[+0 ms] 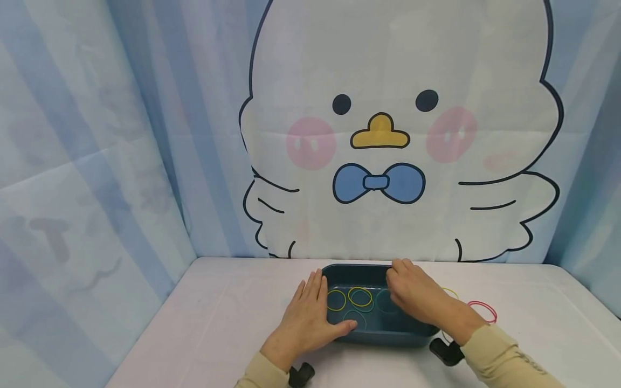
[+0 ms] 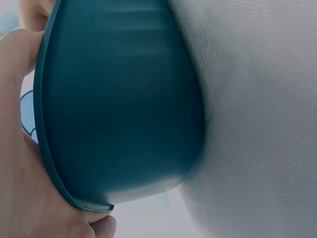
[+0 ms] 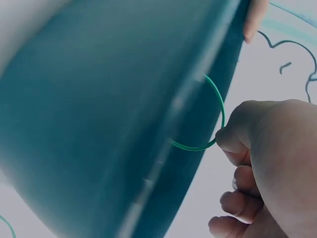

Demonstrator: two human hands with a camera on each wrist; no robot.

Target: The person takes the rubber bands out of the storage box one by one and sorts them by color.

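Note:
A dark teal tray [image 1: 388, 338] stands on the table in the head view. Over its left end rests my left hand [image 1: 304, 320], fingers straight along the side and thumb across the front rim. My right hand [image 1: 419, 293] is above the tray's right part, with its fingers curled. In the right wrist view, its thumb and a finger pinch a green rubber band [image 3: 221, 106] at the rim; the fingertip contact is partly hidden. Inside the tray lie a yellow rubber band [image 1: 345, 300], another yellow rubber band [image 1: 360, 287] and several green ones.
Right of the tray lie a red rubber band [image 1: 496, 315] and a yellow one [image 1: 450, 290], partly behind my right arm. Black wrist cameras [image 1: 446, 353] hang under both wrists. A printed curtain [image 1: 378, 226] stands behind the table [image 1: 218, 323].

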